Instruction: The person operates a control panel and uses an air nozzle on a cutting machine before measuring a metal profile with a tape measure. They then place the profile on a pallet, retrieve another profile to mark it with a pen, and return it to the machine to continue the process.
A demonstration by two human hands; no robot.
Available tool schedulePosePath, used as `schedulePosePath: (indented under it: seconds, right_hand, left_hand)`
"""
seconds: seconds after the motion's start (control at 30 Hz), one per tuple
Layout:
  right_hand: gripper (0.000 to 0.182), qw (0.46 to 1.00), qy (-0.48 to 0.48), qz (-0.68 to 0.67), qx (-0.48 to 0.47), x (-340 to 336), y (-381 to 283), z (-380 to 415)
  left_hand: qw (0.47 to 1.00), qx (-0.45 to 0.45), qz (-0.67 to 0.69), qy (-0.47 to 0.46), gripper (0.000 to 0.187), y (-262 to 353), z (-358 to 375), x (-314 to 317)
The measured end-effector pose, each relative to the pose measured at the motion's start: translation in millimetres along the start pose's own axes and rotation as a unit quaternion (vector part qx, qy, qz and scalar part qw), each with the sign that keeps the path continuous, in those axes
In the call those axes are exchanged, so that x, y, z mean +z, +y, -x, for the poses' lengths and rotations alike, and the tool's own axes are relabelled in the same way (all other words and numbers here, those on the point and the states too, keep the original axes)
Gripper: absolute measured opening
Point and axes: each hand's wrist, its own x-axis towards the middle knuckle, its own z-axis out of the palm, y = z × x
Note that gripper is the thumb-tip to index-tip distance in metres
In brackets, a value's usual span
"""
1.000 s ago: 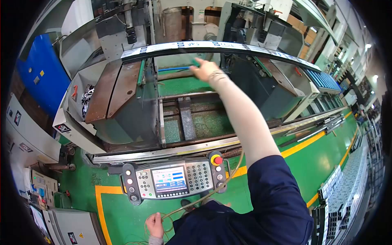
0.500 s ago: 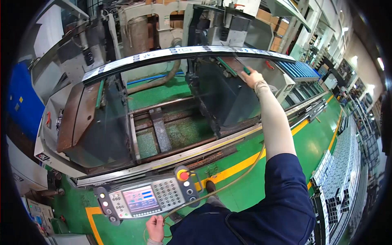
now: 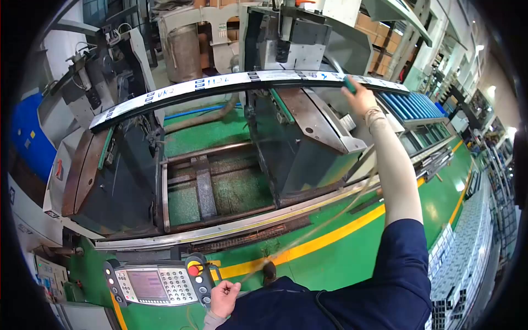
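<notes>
My right hand (image 3: 362, 99) is closed around a green air gun (image 3: 350, 84), held over the right part of a long profile (image 3: 181, 92). The profile has a dark side and a white top face with printed labels and blue handwriting. It lies across the machine's two heads. Low in the view, my left hand (image 3: 224, 298) pinches a thin tan hose (image 3: 297, 242), which runs up toward my right forearm. Just left of that hand is a control panel (image 3: 154, 285) with a screen, keys and a red button.
The right machine head (image 3: 308, 148) and left machine head (image 3: 118, 181) stand on a long rail (image 3: 220, 231), with an open frame between them. Blue rollers (image 3: 412, 104) extend at the right. Stacked metal profiles (image 3: 467, 264) lie on the floor at far right.
My right hand and the air gun have moved right and up to the profile. My left hand has shifted slightly right. The view has moved, and the panel appears lower and farther left.
</notes>
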Motion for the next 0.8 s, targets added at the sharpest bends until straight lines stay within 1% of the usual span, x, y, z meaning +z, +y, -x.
schedulePosePath:
  seconds: [0.03, 0.07, 0.1, 0.13, 0.17, 0.2, 0.23, 0.3, 0.33, 0.37, 0.4, 0.43, 0.5, 0.57, 0.63, 0.7, 0.73, 0.77, 0.8]
  right_hand:
    - [0.061, 0.997, -0.019, 0.068, 0.008, -1, -5, 0]
    - [0.062, 0.998, -0.039, 0.043, -0.015, 3, -6, 3]
    - [0.062, 0.997, -0.055, 0.022, -0.041, 4, -11, 2]
    - [0.062, 0.996, -0.069, 0.047, -0.038, 11, -19, 10]
    - [0.063, 0.993, -0.083, 0.071, -0.032, 21, -26, 20]
    - [0.063, 0.994, -0.067, 0.066, 0.051, 29, -30, 22]
    - [0.061, 0.996, -0.06, 0.058, 0.042, 42, -32, 32]
    - [0.058, 0.982, -0.164, 0.021, -0.09, 51, -69, 74]
    - [0.059, 0.981, -0.066, -0.019, -0.184, 73, -80, 97]
    - [0.06, 0.977, -0.18, -0.02, -0.11, 48, -116, 125]
    - [0.06, 0.973, -0.156, -0.075, -0.153, 65, -112, 147]
    - [0.059, 0.968, -0.174, -0.081, -0.16, 57, -113, 167]
    - [0.057, 0.994, -0.093, 0.007, -0.062, 35, -90, 195]
    - [0.057, 0.997, -0.066, 0.014, 0.042, 12, -54, 219]
    - [0.055, 0.994, -0.088, -0.05, -0.045, -2, -40, 265]
    - [0.054, 0.994, -0.078, -0.02, 0.076, -28, -46, 295]
    - [0.054, 0.995, -0.053, -0.045, 0.07, -32, -37, 313]
    - [0.055, 0.993, 0.003, -0.079, -0.088, -20, -10, 334]
    - [0.055, 0.997, -0.058, -0.042, 0.009, -41, -23, 350]
  left_hand:
    - [1.0, 0.007, 0.009, 0.009, 0.026, 7, 0, 5]
    - [0.999, -0.028, 0.022, -0.012, 0.026, 21, 1, 6]
    - [1.0, -0.02, 0.023, -0.003, 0.026, 19, 1, 9]
    - [1.0, -0.014, 0.022, 0.005, 0.026, 15, 0, 11]
    - [1.0, -0.008, 0.018, 0.011, 0.026, 11, 1, 11]
    - [1.0, -0.014, -0.015, 0.003, 0.028, 9, 1, 10]
    - [1.0, -0.016, -0.013, 0.011, 0.028, 3, 4, 10]
    - [1.0, -0.01, -0.012, 0.027, 0.029, -6, 2, 9]
    - [0.999, -0.01, -0.026, 0.019, 0.029, -9, 2, 6]
    - [0.999, -0.013, -0.039, 0.012, 0.03, -13, 2, 2]
    - [0.998, -0.018, -0.054, 0.003, 0.03, -17, 6, -3]
    - [0.998, -0.023, -0.05, 0.003, 0.029, -14, 11, -8]
    - [0.999, -0.028, -0.041, 0.008, 0.026, -2, 16, -17]
    - [0.999, -0.032, -0.039, 0.014, 0.027, -21, 18, -31]
    - [0.998, -0.031, -0.057, 0.01, 0.027, -31, 16, -41]
    - [0.996, -0.039, -0.079, -0.017, 0.027, -23, 15, -46]
    - [0.995, -0.04, -0.086, -0.03, 0.027, -21, 14, -45]
    - [0.995, -0.032, -0.086, -0.034, 0.028, -25, 11, -46]
    - [0.995, -0.022, -0.088, -0.039, 0.028, -30, 6, -50]
